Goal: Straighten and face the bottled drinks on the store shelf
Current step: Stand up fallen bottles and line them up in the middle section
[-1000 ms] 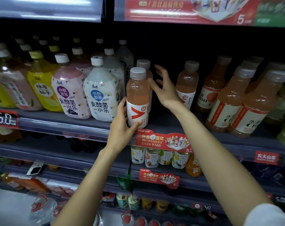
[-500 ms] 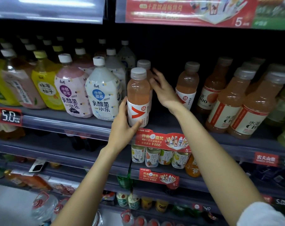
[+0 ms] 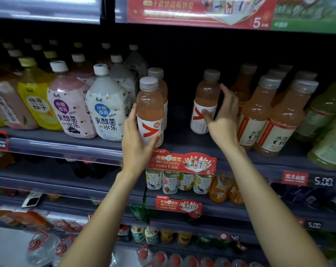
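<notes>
A pink drink bottle with a red Y on its white label (image 3: 150, 110) stands upright at the shelf's front edge. My left hand (image 3: 137, 139) grips its lower part, thumb across the label. A second bottle of the same kind (image 3: 205, 101) stands to the right, tilted slightly, its Y label turned partly to the left. My right hand (image 3: 221, 116) holds it from the right side, thumb on the label and fingers behind it. One more pink bottle (image 3: 159, 81) stands right behind the left one.
Large round bottles, white (image 3: 107, 105), pink (image 3: 70, 101) and yellow (image 3: 36, 97), fill the shelf to the left. Orange bottles with red-striped labels (image 3: 259, 112) crowd the right. A dark gap lies between my two bottles. A red promo tag (image 3: 182, 162) hangs on the shelf edge (image 3: 67, 147).
My right hand left the space behind the left bottle, moved right and took hold of the second pink bottle. My left hand kept its grip.
</notes>
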A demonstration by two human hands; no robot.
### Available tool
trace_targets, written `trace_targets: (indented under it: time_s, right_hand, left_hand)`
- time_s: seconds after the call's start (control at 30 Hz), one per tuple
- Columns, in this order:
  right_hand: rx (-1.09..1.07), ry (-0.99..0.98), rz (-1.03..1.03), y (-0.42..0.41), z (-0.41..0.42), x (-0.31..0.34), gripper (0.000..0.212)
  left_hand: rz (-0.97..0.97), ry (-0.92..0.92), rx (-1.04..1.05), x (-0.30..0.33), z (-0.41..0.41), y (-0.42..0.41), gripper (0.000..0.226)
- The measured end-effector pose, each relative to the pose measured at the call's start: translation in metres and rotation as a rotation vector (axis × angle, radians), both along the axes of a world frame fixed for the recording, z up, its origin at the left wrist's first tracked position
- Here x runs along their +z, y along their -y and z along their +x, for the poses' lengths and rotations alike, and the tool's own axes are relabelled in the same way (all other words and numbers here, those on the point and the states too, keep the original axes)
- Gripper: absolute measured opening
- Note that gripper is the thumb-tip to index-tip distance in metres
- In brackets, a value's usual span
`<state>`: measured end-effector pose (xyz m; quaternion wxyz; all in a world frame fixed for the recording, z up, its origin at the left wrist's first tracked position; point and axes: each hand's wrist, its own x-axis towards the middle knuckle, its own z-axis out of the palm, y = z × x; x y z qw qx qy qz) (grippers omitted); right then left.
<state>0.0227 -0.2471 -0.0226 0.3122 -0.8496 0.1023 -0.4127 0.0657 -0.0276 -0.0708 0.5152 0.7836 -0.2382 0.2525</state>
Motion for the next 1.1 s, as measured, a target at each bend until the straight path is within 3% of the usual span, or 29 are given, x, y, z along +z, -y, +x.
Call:
trace_targets:
  time_s: [0.13, 0.33, 0.57, 1.1]
  right_hand:
    - [0.071, -0.144, 0.193, 0.0, 0.023, -0.004, 0.099]
    - [0.254, -0.07, 0.291, -0.005, 0.009, -0.006, 0.1]
    - [0.426, -0.14, 0.22, -0.035, -0.023, -0.008, 0.104]
    - [0.498, -0.232, 0.214, -0.043, -0.025, -0.004, 0.102]
  left_hand:
    - [0.0, -0.004, -0.001, 0.0, -0.001, 0.001, 0.088]
    - [0.002, -0.021, -0.022, -0.001, 0.0, -0.001, 0.09]
    - [0.013, -0.062, -0.041, -0.004, 0.0, -0.003, 0.102]
    - [0.0, -0.084, -0.083, -0.002, 0.002, -0.005, 0.104]
